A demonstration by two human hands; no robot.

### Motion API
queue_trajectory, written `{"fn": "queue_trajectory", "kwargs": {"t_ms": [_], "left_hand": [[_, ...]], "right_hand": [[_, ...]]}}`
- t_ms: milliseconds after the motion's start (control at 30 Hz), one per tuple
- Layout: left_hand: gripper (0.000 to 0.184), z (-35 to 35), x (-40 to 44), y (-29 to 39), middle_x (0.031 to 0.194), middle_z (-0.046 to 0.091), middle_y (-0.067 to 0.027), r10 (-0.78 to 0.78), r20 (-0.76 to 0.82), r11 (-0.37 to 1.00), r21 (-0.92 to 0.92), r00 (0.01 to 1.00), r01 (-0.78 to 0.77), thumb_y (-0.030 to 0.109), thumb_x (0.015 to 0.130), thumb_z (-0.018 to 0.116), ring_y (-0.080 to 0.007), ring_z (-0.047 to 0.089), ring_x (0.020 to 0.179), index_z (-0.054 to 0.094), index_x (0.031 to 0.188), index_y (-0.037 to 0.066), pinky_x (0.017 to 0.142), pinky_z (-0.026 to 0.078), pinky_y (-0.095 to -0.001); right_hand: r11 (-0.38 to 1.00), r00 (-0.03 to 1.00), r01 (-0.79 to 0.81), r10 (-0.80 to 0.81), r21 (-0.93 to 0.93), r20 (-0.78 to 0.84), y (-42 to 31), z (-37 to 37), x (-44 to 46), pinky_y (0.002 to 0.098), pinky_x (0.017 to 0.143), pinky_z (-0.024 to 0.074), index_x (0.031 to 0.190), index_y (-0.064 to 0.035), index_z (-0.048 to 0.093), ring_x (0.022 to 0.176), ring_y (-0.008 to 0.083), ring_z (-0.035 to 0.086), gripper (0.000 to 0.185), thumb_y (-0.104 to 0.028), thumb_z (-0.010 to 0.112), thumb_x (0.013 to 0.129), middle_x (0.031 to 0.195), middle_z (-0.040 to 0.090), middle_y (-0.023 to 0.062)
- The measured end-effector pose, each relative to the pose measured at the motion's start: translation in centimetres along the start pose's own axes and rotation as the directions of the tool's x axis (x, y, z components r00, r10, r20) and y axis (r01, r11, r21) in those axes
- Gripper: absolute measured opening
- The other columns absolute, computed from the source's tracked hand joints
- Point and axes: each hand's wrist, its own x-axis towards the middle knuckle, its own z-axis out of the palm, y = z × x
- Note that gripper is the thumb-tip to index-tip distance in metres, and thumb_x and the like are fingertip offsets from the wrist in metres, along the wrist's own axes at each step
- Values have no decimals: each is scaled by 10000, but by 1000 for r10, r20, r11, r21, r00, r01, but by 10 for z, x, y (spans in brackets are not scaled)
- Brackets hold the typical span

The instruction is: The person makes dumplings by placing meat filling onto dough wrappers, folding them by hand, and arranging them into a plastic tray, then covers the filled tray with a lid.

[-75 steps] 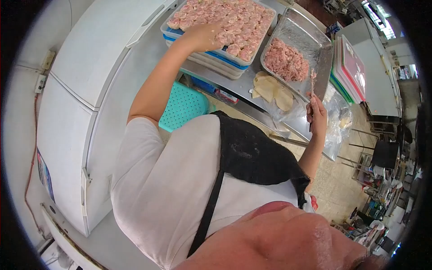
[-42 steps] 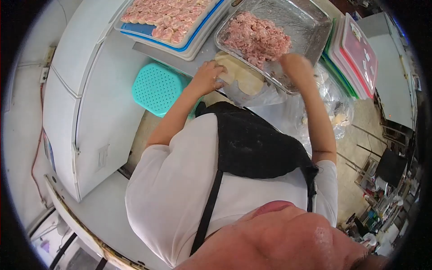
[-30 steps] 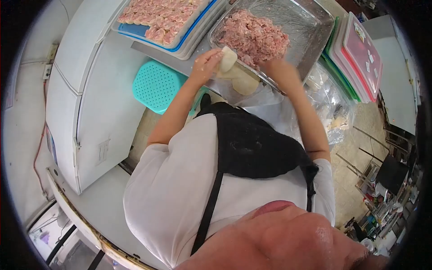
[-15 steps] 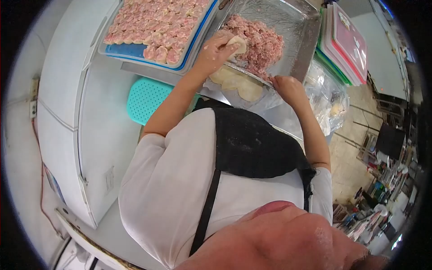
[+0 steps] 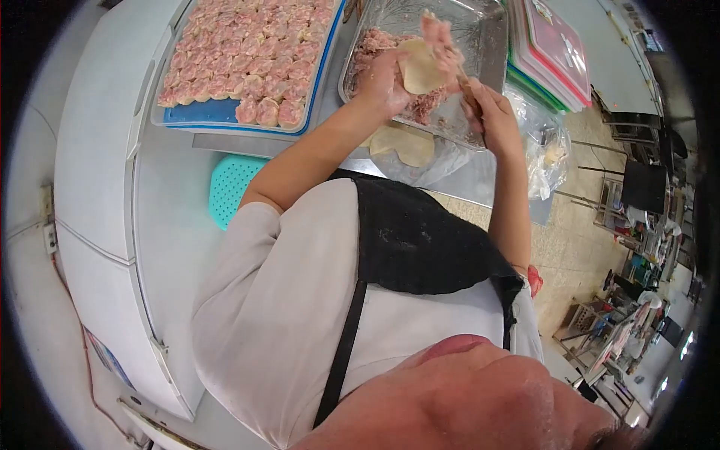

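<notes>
A tray point(image 5: 480, 49) is holding mince point(image 5: 371, 43), a box point(image 5: 199, 114) dumplings point(image 5: 255, 52); left fingers point(image 5: 384, 75) are pinching a wrapper point(image 5: 420, 73), right fingers point(image 5: 486, 99) a spreader point(image 5: 466, 84).

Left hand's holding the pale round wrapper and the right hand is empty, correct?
Not quite: the right hand isn't empty. The head view shows it holding a tool with minced meat on it. The left hand does hold the pale round wrapper.

A white refrigerator point(image 5: 97, 172) stands well left of the left hand point(image 5: 386, 84); a turquoise stool point(image 5: 226, 187) sits nearer, lower. Coloured lids point(image 5: 551, 56) are stacked ahead and right of the right hand point(image 5: 491, 116).
</notes>
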Motion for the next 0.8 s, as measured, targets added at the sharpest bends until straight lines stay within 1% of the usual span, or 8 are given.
{"fn": "queue_trajectory", "kwargs": {"t_ms": [67, 133, 233, 333, 367, 433, 633, 800], "left_hand": [[468, 13, -1, 2, 1175, 567, -179, 12, 94, 977, -214, 995, 9, 314, 896, 438, -316, 540, 1119, 484, 1202, -38, 1024, 384, -475], [521, 17, -2, 6, 1168, 559, -190, 34, 102, 946, -324, 994, 1, 397, 898, 442, -336, 526, 1123, 490, 1183, -36, 1023, 374, -490], [657, -36, 16, 8, 1134, 552, -198, 38, 485, 881, -428, 874, 199, 546, 882, 439, -361, 515, 1103, 484, 1169, -43, 1013, 370, -512], [775, -36, 10, 2, 1100, 545, -192, 153, -104, 977, -137, 983, -166, 658, 845, 431, -353, 523, 1058, 477, 1157, -50, 1006, 371, -513], [778, -29, 9, 1, 1088, 545, -196, 177, -180, 961, -182, 968, -210, 653, 845, 441, -362, 526, 1045, 472, 1163, -56, 992, 368, -550], [770, -4, -4, -2, 1094, 544, -199, 120, -200, 974, -164, 972, -154, 649, 841, 455, -365, 525, 1043, 483, 1154, -53, 979, 370, -569], [695, 14, -5, -18, 1056, 545, -199, 195, -272, 976, -41, 942, -214, 607, 832, 524, -374, 538, 994, 521, 1128, -22, 929, 407, -573], [540, 21, -2, -32, 1014, 547, -183, 242, -247, 968, -8, 938, -251, 487, 849, 565, -380, 555, 982, 533, 1109, 15, 913, 433, -549]], "right_hand": [[992, 991, 116, -119, -46, -55, 10, 16, 11, 183, 448, 260, 938, -47, 653, 501, 28, 353, 325, -344, 523, 955, 611, 460, -45], [894, 962, 229, -268, -386, -50, 38, 10, 17, 297, 516, 408, 958, -35, 652, 569, 178, 546, 248, -254, 535, 943, 679, 584, 71], [625, 892, 371, -447, -687, 75, 44, 3, 4, 446, 647, 477, 973, -48, 658, 778, 386, 613, 235, -245, 541, 919, 785, 622, 208], [266, 950, 248, -255, -931, 181, 3, -14, -26, 461, 670, 487, 998, -48, 642, 796, 383, 616, 246, -252, 527, 921, 810, 624, 195], [293, 923, 288, -338, -912, 183, 4, -13, -26, 462, 668, 490, 1008, -52, 632, 784, 380, 617, 244, -252, 523, 922, 825, 624, 192], [334, 849, 371, -499, -867, 171, 6, -12, -20, 464, 664, 495, 1028, -61, 613, 762, 374, 621, 240, -253, 516, 922, 857, 624, 186], [119, 858, 395, -402, -911, 320, -17, -37, -28, 457, 611, 502, 1028, -65, 582, 716, 363, 623, 229, -253, 491, 932, 837, 597, 161], [280, 791, 564, -456, -777, 409, 15, -51, -5, 465, 644, 487, 1018, -50, 596, 760, 361, 623, 246, -260, 503, 927, 828, 592, 160]]}}
